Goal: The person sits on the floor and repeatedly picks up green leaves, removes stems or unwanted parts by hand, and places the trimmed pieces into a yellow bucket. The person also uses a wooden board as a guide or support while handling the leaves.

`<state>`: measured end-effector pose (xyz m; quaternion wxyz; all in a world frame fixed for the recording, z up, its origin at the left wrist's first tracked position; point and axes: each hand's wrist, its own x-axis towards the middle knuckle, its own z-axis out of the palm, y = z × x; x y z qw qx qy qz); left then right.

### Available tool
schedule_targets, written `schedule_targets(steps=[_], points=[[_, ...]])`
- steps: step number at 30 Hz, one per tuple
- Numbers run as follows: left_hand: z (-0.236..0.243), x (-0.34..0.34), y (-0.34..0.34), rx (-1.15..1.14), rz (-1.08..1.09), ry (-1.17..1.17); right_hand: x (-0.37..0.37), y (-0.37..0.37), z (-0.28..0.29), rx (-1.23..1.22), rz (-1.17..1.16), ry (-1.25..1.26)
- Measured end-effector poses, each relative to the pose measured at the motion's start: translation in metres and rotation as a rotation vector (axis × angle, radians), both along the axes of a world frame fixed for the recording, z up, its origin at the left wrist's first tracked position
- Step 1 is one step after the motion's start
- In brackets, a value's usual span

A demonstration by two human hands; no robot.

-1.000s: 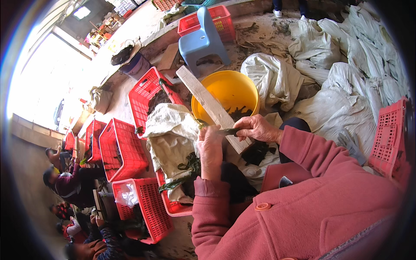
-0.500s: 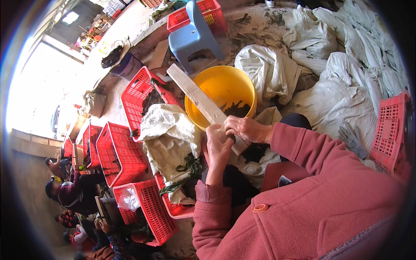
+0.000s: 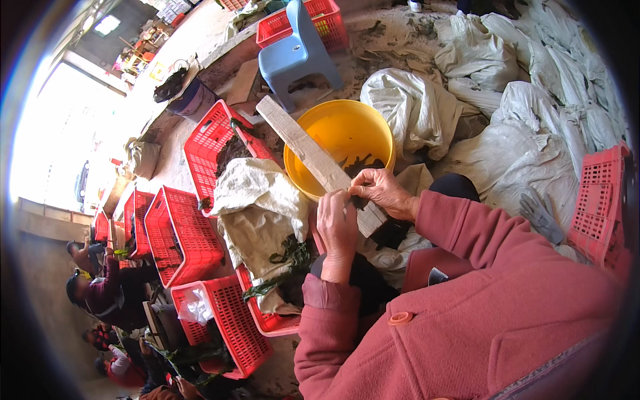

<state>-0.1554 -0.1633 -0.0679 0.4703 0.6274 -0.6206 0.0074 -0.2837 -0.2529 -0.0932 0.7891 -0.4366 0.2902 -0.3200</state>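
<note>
A pale wooden board [image 3: 303, 148] lies slantwise across the rim of a yellow bucket [image 3: 337, 127], its near end close to my body. Over that near end, my left hand [image 3: 338, 230] has its fingers curled in; what they hold, if anything, is hidden. Beside it, my right hand [image 3: 388, 193] pinches a small dark scrap [image 3: 359, 201] between thumb and forefinger, just above the board. Several dark, leafy strips [image 3: 365, 162] lie at the bottom of the bucket.
Red plastic crates [image 3: 183, 233] stand to the left, one draped with a cream sack [image 3: 260, 190] and dark green fronds [image 3: 290, 257]. A blue stool [image 3: 300, 57] is beyond the bucket. White sacks [image 3: 527, 143] and a grey glove [image 3: 541, 215] lie right. Other people sit at far left.
My hands have moved apart slightly. The right has turned and lifted with a dark scrap at its fingertips, while the left has curled further over the board. Board and bucket stay put.
</note>
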Motion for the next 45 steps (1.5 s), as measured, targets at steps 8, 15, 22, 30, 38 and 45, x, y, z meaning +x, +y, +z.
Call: schedule_targets(steps=[8, 15, 22, 30, 38, 45], points=[[0.001, 0.003, 0.01, 0.184, -0.011, 0.165, -0.013, 0.01, 0.015, -0.228, 0.142, 0.214], [0.001, 0.014, 0.018, 0.419, -0.214, 0.854, -0.026, 0.007, 0.034, -0.345, 0.354, 0.279], [-0.003, 0.014, 0.016, 0.317, -0.235, 0.704, -0.02, 0.021, 0.02, 0.136, 0.227, -0.118], [0.004, -0.002, 0.017, 0.125, -0.109, 0.298, -0.018, 0.017, 0.009, -0.022, 0.142, -0.19], [-0.001, -0.004, 0.014, 0.097, -0.121, 0.058, -0.03, 0.01, 0.033, -1.046, 0.081, 0.438], [-0.008, -0.001, 0.014, 0.244, -0.127, 0.083, -0.034, 0.004, 0.046, -1.376, 0.23, 0.58]])
